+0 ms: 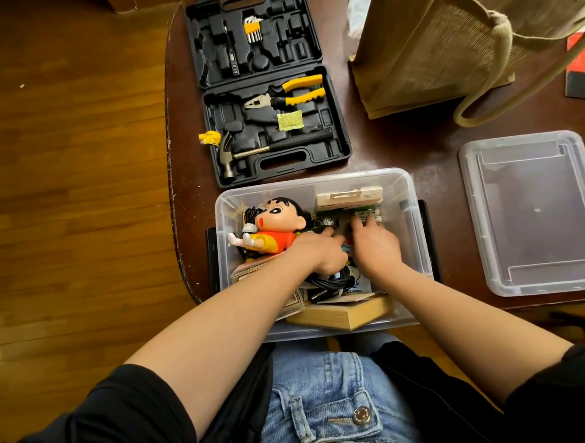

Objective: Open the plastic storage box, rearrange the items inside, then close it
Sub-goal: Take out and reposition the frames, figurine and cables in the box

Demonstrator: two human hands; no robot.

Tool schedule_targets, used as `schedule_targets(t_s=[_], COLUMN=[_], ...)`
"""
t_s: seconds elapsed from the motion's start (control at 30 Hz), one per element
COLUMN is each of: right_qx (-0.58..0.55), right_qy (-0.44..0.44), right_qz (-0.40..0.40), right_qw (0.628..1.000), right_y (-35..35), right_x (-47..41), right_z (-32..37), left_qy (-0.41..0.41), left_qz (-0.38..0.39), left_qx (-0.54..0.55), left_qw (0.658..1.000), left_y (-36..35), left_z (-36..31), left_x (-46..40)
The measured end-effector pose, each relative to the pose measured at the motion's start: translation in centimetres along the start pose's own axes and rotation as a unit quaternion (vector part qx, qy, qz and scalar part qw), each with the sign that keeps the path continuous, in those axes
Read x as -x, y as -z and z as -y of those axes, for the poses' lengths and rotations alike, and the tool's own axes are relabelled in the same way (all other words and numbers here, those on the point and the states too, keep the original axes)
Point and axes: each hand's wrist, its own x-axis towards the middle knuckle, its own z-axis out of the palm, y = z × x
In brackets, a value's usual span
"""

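At the bottom of the frame, a seated person in denim shorts (324,401) reaches both bare arms forward into a clear plastic storage box (411,234) at the centre of the picture, on the near edge of a dark table (399,146). The left hand (320,254) lies knuckles-up over a coil of black cable (336,282), fingers curled downward; whether it actually grips anything cannot be told. The right hand (375,247) rests with fingers spread and fairly straight on small packets (366,213), pinching nothing visible. A cartoon doll (274,229) lies on its side at the box's left; wooden blocks (341,314) fill the near end. The lid (537,213) lies flat at the right of the frame, well apart from the box. Box and lid look light, slightly flexible and smooth; the lid is probably best lifted by its two long edges. An open tool case (265,86) sits beyond, and a woven bag (437,41) stands in the upper right.
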Motion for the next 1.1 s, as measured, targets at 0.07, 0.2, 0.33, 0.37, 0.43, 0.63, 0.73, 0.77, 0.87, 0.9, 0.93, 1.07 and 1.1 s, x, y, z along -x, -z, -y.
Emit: schedule_targets(t_s=[0.07,0.2,0.33,0.37,0.43,0.63,0.73,0.77,0.87,0.9,0.93,1.07,1.1], right_qx=[0.021,0.104,0.142,0.146,0.148,0.15,0.126,0.113,0.067,0.054,0.044,0.002,-0.009], right_qy=[-0.003,0.006,0.001,0.002,0.002,0.003,0.006,0.003,-0.007,-0.006,0.0,0.021,0.017], right_qz=[0.003,0.079,0.16,0.175,0.188,0.176,0.165,0.154,0.093,0.072,0.054,-0.001,-0.01], right_qw=[1.0,0.991,0.977,0.974,0.971,0.973,0.978,0.982,0.993,0.996,0.998,1.0,1.0], right_y=[0.8,2.5,2.6,2.1,1.1,-0.1,-0.3,-0.2,0.4,0.7,0.9,1.0,0.9], right_x=[0.3,0.4,0.5,0.6,0.8,1.1,1.5,1.6,1.5,1.3,1.0,0.3,0.2], right_z=[-0.3,-1.1,-1.0,-0.8,-0.6,-0.4,-0.4,-0.5,-0.6,-0.7,-0.7,-0.7,-0.7], left_qy=[0.001,-0.002,-0.008,-0.007,-0.006,-0.007,0.006,0.01,0.022,0.023,0.023,0.023,0.023], left_qz=[0.001,-0.003,-0.006,-0.006,-0.007,-0.017,-0.03,-0.037,-0.056,-0.061,-0.064,-0.061,-0.061], left_qx=[0.003,0.005,-0.017,-0.019,-0.022,-0.006,0.03,0.048,0.093,0.103,0.109,0.116,0.117], left_qw=[1.0,1.0,1.0,1.0,1.0,1.0,0.999,0.998,0.994,0.993,0.992,0.991,0.991], left_y=[0.0,0.1,0.2,0.1,0.1,0.0,0.0,0.0,-0.1,-0.1,-0.1,-0.1,-0.1], left_z=[0.0,0.0,-0.1,-0.1,-0.1,0.1,0.1,0.1,0.1,0.1,0.0,0.0,0.0], left_x=[0.0,0.2,0.3,0.3,0.2,0.2,0.4,0.4,0.5,0.5,0.6,0.7,0.7])
